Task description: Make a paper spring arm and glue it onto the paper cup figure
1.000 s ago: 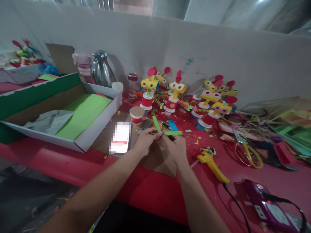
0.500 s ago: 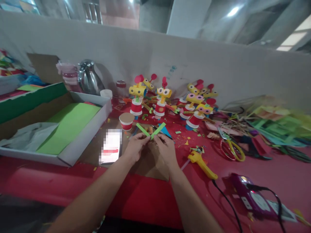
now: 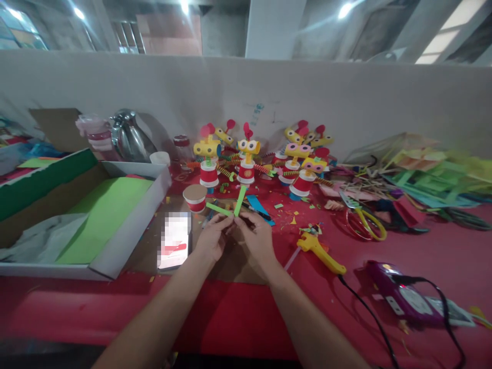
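Green paper V [image 3: 240, 201] (one strip or two, unclear) pinched by left hand [image 3: 213, 237] and right hand [image 3: 257, 237], its lower tip hidden.

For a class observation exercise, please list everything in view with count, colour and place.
Green paper strips: two lengths, green, centre, forming a V
Phone: one, bright screen, left of centre
Paper cup: one, red and white, beyond phone
Cardboard: brown, centre
Figures: at least seven, yellow, red, white, back
Box: one, white and green, left
Flask: one, silver, back left
Pink bottle: one, beside flask
Jar: one, clear, red lid, back
White cup: one, beside jar
Glue gun: one, yellow, right
Scissors: one pair visible, yellow handle, right
Device: one, purple, front right
Scraps: uncountable, multicoloured, far right
Table: red, below
Wall: grey, behind
Left hand, right hand: two, bare, pinching strips
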`<state>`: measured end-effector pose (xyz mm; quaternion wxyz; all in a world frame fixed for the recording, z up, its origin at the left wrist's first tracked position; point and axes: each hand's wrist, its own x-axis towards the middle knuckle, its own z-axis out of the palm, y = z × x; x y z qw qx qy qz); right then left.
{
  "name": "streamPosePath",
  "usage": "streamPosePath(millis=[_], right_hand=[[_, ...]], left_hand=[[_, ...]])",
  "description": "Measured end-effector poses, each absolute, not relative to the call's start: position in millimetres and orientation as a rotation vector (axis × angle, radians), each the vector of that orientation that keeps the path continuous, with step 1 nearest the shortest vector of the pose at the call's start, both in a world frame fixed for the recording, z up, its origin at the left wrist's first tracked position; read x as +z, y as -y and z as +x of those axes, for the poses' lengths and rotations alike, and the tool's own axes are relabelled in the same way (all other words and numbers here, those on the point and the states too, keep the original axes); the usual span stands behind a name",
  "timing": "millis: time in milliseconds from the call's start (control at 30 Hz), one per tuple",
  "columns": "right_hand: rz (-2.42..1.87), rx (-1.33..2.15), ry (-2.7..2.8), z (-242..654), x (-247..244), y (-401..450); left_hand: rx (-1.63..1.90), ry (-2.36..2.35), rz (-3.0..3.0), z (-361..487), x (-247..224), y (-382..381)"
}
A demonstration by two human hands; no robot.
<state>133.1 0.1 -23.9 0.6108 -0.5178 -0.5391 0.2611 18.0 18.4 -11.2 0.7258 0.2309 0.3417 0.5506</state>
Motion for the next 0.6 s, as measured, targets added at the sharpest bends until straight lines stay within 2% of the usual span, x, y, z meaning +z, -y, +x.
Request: streamPosePath(millis=[300, 600], right_hand=[[-1.045, 1.004, 0.945, 135.9, -22.6, -5.1], [-1.062, 1.012, 0.898, 133.8, -21.5, -2.4]], left_hand=[[1.251, -0.751, 0.579, 23.9, -9.0, -12.5], [1.303, -0.853, 0.725, 25.8, -15.1, -9.1]])
